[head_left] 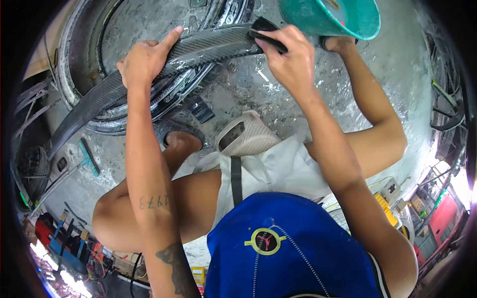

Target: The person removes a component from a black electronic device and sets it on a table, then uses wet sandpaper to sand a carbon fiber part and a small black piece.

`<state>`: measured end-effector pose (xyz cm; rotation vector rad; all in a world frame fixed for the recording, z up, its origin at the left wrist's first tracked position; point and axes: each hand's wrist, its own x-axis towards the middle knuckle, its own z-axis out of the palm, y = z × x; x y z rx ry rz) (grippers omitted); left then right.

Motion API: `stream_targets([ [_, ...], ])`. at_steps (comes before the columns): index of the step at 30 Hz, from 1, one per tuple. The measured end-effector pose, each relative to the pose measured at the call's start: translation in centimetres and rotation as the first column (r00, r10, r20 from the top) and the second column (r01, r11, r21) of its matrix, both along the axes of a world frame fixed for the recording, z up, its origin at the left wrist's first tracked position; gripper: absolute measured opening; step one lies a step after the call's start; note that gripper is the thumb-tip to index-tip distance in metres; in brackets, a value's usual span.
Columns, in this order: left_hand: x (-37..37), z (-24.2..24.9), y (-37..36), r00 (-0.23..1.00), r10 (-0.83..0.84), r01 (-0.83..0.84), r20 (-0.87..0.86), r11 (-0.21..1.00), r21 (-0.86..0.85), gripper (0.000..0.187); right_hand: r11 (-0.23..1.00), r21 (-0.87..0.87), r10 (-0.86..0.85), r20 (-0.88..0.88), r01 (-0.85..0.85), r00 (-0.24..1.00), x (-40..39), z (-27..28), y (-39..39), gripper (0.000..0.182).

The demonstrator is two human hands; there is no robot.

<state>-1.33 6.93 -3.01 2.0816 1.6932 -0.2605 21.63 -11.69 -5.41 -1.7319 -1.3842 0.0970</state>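
Note:
My left hand [142, 62] is wrapped over a long, curved, glossy carbon-fibre strip [211, 43], its thumb stretched along the top face. The fingertips beneath are hidden. At the strip's right end, my right hand [293, 57] pinches a dark, flat piece that looks like folded sandpaper [263, 25] and holds it against the surface. The strip looks wet and slants down to the lower left, lying across large black wheel rims or rings [79, 74] on the floor.
A green bucket [367, 25] with liquid stands at the upper right, near my right foot. On the wet concrete floor lie a dark sheet [201, 110] and a teal-headed squeegee [89, 158]. I sit on a low beige plastic stool [256, 134]. Tools clutter both sides.

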Motion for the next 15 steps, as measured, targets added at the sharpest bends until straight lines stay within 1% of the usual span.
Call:
stream_targets([
  [2,0.0,0.3,-0.1,1.000,0.009,-0.011,-0.025,0.998,-0.064,0.086,0.980,-0.165,0.111,-0.013,-0.112,0.994,1.1,1.1,1.3,0.026],
  [3,0.0,-0.1,-0.1,1.000,0.024,-0.025,-0.010,0.998,-0.059,0.086,0.943,-0.262,0.210,-0.012,-0.205,0.978,2.1,2.0,1.1,0.022],
  [4,-0.1,-0.7,-0.3,1.000,0.031,-0.031,-0.004,0.999,0.015,0.086,0.941,-0.256,0.228,0.003,-0.219,0.974,3.2,2.7,0.7,0.022],
  [5,-0.2,-0.8,-0.3,0.999,0.041,-0.041,-0.003,0.995,0.089,0.086,0.921,-0.276,0.291,0.011,-0.276,0.957,4.1,3.1,0.3,0.020],
  [6,-0.4,-0.9,-0.1,0.998,0.061,-0.061,0.002,0.994,0.092,0.086,0.895,-0.299,0.351,0.013,-0.332,0.936,4.8,3.0,0.1,0.019],
  [7,-0.3,-0.6,-0.1,0.999,0.041,-0.041,-0.005,0.998,0.053,0.087,0.891,-0.299,0.348,-0.037,-0.343,0.937,4.8,3.0,0.5,0.020],
  [8,-0.2,-0.2,-0.1,1.000,0.016,-0.016,-0.013,1.000,0.010,0.088,0.884,-0.303,0.361,-0.040,-0.356,0.932,4.7,2.5,1.3,0.020],
  [10,-0.2,0.1,-0.6,1.000,0.001,-0.001,-0.003,1.000,-0.016,0.089,0.885,-0.324,0.362,0.025,-0.335,0.932,4.6,1.7,2.6,0.023],
  [12,-0.2,-0.1,-0.2,1.000,0.009,-0.009,0.012,1.000,0.002,0.089,0.881,-0.307,0.383,0.018,-0.359,0.924,4.7,2.0,2.7,0.025],
  [14,-0.3,0.3,-0.5,0.999,0.029,-0.029,0.022,1.000,-0.009,0.088,0.842,-0.347,0.460,0.059,-0.414,0.886,5.4,3.1,1.9,0.024],
  [15,-0.3,0.1,-0.4,1.000,0.028,-0.028,0.013,1.000,-0.007,0.088,0.831,-0.332,0.477,0.014,-0.446,0.879,6.0,3.1,1.4,0.024],
])
